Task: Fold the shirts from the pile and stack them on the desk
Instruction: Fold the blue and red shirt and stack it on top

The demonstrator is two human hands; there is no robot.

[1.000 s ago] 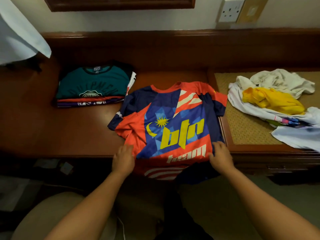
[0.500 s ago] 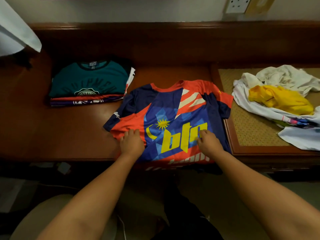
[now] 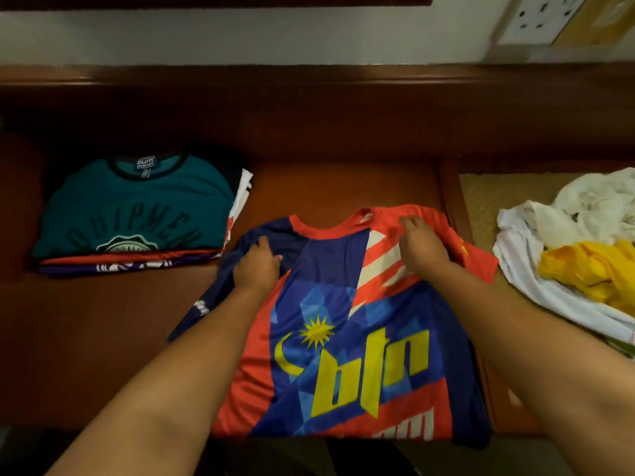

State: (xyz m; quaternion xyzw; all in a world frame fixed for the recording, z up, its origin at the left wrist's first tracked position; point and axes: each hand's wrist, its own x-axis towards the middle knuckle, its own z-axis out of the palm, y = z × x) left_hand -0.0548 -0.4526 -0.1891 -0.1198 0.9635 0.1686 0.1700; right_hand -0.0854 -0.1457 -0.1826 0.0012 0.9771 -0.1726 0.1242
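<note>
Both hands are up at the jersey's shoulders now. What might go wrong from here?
The jersey hangs over the desk front edge, so its hem may slide off as the left hand and right hand pull. Its right sleeve lies near the unfolded pile and could snag it.

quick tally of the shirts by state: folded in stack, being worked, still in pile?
Folded stack, visible layers: 4 (teal, red, purple, white edge)
Jersey under left hand and right hand: 1
Unfolded pile: at least 3 (cream, white, yellow); tangled, exact count unclear
Total: at least 8

Stack (image 3: 137,214) left — jersey (image 3: 343,338) centre — pile (image 3: 577,255) right
</note>
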